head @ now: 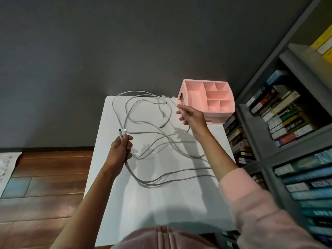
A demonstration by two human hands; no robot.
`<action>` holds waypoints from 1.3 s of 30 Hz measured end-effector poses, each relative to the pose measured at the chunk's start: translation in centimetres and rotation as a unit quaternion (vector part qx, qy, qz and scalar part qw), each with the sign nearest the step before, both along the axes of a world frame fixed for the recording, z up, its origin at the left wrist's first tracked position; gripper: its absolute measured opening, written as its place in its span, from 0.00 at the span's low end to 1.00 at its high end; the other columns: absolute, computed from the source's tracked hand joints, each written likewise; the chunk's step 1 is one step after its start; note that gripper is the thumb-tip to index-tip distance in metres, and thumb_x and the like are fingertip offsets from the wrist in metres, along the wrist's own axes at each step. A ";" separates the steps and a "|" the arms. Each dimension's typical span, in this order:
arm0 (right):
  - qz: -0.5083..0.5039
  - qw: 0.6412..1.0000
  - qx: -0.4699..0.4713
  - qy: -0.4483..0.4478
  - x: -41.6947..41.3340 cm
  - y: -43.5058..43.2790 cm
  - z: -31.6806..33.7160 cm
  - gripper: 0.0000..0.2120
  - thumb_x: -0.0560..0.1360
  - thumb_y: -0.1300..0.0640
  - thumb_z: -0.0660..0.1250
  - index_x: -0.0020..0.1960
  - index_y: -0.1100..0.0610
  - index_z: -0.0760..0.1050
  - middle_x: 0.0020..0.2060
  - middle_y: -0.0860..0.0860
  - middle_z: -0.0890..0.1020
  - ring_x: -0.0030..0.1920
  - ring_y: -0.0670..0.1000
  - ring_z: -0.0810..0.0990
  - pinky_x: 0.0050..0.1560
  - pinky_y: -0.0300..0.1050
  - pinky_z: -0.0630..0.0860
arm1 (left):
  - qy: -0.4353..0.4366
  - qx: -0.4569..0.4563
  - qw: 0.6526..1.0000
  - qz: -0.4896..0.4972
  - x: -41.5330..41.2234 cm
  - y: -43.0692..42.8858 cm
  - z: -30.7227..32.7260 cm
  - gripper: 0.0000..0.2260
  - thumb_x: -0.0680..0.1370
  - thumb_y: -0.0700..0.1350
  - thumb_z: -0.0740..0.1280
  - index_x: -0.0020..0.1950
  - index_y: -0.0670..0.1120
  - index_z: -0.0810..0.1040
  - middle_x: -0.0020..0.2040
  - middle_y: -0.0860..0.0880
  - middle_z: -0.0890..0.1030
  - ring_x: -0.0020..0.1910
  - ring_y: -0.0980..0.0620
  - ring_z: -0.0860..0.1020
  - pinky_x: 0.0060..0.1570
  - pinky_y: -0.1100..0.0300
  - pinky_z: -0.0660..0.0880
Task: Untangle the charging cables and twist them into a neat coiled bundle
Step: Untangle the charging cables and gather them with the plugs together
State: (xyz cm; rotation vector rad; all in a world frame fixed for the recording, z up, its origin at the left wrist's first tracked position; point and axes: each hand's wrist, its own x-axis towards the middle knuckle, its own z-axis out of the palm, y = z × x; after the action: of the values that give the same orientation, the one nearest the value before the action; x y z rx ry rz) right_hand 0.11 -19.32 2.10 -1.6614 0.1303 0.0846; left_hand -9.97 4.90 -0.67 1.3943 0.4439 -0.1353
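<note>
Left hand [121, 150] pinches two plug ends [122, 132]; right hand [191, 116] at a far loop, grip unclear. Cables [145, 183] look light, limp: gather from the plugs.

The bare left arm reaches forward, and the left hand [122, 148] is curled in a fist around the cables [124, 131]. The right arm, in a pink sleeve [251, 194], stretches farther out. The right hand [191, 116] is raised with index finger and thumb extended; its grip is unclear.
</note>
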 end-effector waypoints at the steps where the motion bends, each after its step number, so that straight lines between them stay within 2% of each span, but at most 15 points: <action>1: 0.036 0.999 0.008 0.002 -0.7 0.3 0.6 0.13 0.78 0.66 0.62 0.61 0.60 0.77 0.42 0.49 0.82 0.34 0.43 0.76 0.34 0.34 0.68 | -0.007 -0.006 1.000 0.006 -0.2 -0.2 0.2 0.13 0.84 0.48 0.53 0.45 0.46 0.72 0.30 0.50 0.65 0.26 0.57 0.61 0.24 0.68 0.61; 4: 0.125 0.992 0.002 0.007 -3.3 1.6 1.6 0.15 0.77 0.67 0.63 0.63 0.62 0.75 0.43 0.51 0.81 0.32 0.40 0.76 0.33 0.33 0.67 | -0.014 -0.025 1.000 0.013 -0.8 -0.5 0.8 0.13 0.84 0.48 0.52 0.45 0.47 0.71 0.30 0.52 0.76 0.27 0.57 0.70 0.26 0.68 0.66; 6: 0.168 0.985 -0.014 0.015 -5.1 2.3 1.3 0.15 0.77 0.67 0.64 0.63 0.63 0.75 0.43 0.52 0.81 0.32 0.39 0.76 0.33 0.31 0.67 | -0.009 -0.045 0.999 0.007 -1.1 -0.7 1.2 0.13 0.84 0.49 0.51 0.46 0.47 0.71 0.37 0.52 0.83 0.34 0.59 0.79 0.33 0.66 0.73; 8: 0.221 0.974 -0.037 0.025 -6.6 2.7 0.6 0.15 0.76 0.65 0.66 0.63 0.63 0.76 0.43 0.52 0.82 0.33 0.41 0.76 0.33 0.31 0.68 | -0.014 -0.083 0.996 0.008 -1.3 -1.0 1.4 0.14 0.84 0.48 0.50 0.47 0.46 0.72 0.44 0.48 0.84 0.42 0.56 0.83 0.41 0.61 0.77; 10: 0.270 0.960 -0.059 0.038 -8.0 2.9 -0.1 0.15 0.76 0.65 0.67 0.63 0.62 0.77 0.43 0.53 0.82 0.34 0.43 0.76 0.35 0.32 0.70 | -0.022 -0.112 0.993 0.008 -1.4 -1.2 1.5 0.16 0.84 0.48 0.49 0.51 0.41 0.73 0.49 0.45 0.83 0.46 0.54 0.83 0.44 0.59 0.79; 13: 0.314 0.945 -0.074 0.056 -9.7 3.2 -0.6 0.15 0.76 0.65 0.67 0.62 0.61 0.77 0.40 0.48 0.81 0.33 0.42 0.76 0.34 0.32 0.70 | -0.025 -0.120 0.992 0.005 -1.8 -1.6 1.4 0.19 0.85 0.48 0.48 0.59 0.37 0.72 0.52 0.44 0.82 0.48 0.53 0.83 0.44 0.59 0.80; 16: 0.342 0.932 -0.097 0.077 -10.7 3.2 -0.8 0.15 0.76 0.64 0.67 0.62 0.59 0.77 0.39 0.45 0.80 0.33 0.41 0.77 0.34 0.32 0.71 | -0.023 -0.147 0.989 0.028 -2.2 -2.3 1.7 0.15 0.85 0.48 0.50 0.56 0.40 0.72 0.49 0.44 0.81 0.45 0.52 0.83 0.42 0.58 0.80; 21: 0.370 0.917 -0.101 0.109 -11.9 3.4 -0.5 0.13 0.76 0.63 0.67 0.60 0.57 0.77 0.40 0.47 0.81 0.33 0.44 0.76 0.34 0.35 0.73 | -0.018 -0.140 0.989 0.035 -2.7 -2.8 2.3 0.14 0.84 0.49 0.52 0.54 0.43 0.73 0.39 0.49 0.77 0.35 0.55 0.77 0.38 0.61 0.78; 23: 0.379 0.912 -0.096 0.125 -12.2 3.4 -0.2 0.12 0.76 0.63 0.67 0.58 0.55 0.77 0.40 0.49 0.80 0.34 0.46 0.76 0.35 0.36 0.73 | -0.019 -0.140 0.989 0.034 -2.9 -3.1 2.2 0.14 0.84 0.49 0.51 0.54 0.43 0.72 0.35 0.51 0.72 0.26 0.58 0.70 0.31 0.65 0.73; 25: 0.394 0.904 -0.103 0.133 -12.5 3.4 0.0 0.11 0.76 0.64 0.67 0.58 0.55 0.76 0.41 0.50 0.80 0.34 0.47 0.76 0.35 0.38 0.73 | -0.024 -0.146 0.988 0.034 -3.0 -3.4 2.2 0.14 0.84 0.49 0.51 0.55 0.43 0.72 0.29 0.53 0.66 0.23 0.58 0.63 0.24 0.67 0.66; 30: 0.402 0.897 -0.118 0.142 -13.0 3.6 0.2 0.09 0.77 0.61 0.66 0.58 0.57 0.77 0.40 0.50 0.79 0.33 0.47 0.76 0.34 0.36 0.72 | -0.043 -0.154 0.987 0.023 -3.4 -3.8 2.5 0.14 0.84 0.51 0.50 0.46 0.46 0.70 0.25 0.54 0.58 0.23 0.58 0.56 0.23 0.68 0.58; 34: 0.388 0.905 -0.139 0.106 -13.4 4.2 0.8 0.11 0.80 0.52 0.61 0.51 0.56 0.79 0.32 0.48 0.70 0.29 0.45 0.66 0.30 0.36 0.63 | -0.063 -0.166 0.984 0.024 -3.6 -4.0 3.0 0.15 0.84 0.52 0.50 0.41 0.47 0.66 0.25 0.55 0.58 0.23 0.58 0.55 0.22 0.67 0.56; 36: 0.389 0.905 -0.149 0.087 -13.6 5.2 1.2 0.12 0.82 0.51 0.58 0.47 0.57 0.76 0.29 0.48 0.66 0.26 0.43 0.62 0.28 0.35 0.60 | -0.076 -0.151 0.985 0.027 -3.8 -4.3 3.3 0.15 0.84 0.53 0.51 0.40 0.48 0.64 0.25 0.55 0.57 0.23 0.59 0.54 0.21 0.67 0.55; 39: 0.400 0.900 -0.152 0.089 -14.6 6.8 1.2 0.13 0.83 0.52 0.54 0.42 0.54 0.71 0.29 0.46 0.65 0.24 0.41 0.62 0.26 0.33 0.60 | -0.086 -0.105 0.989 0.057 -4.0 -4.5 3.6 0.16 0.84 0.53 0.52 0.37 0.50 0.61 0.25 0.56 0.57 0.22 0.59 0.54 0.20 0.67 0.54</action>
State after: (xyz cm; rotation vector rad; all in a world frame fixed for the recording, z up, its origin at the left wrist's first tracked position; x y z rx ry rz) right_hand -14.48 -12.50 3.29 -1.9222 -0.4350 0.8788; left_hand -13.95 0.40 2.95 1.1603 0.3532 0.0308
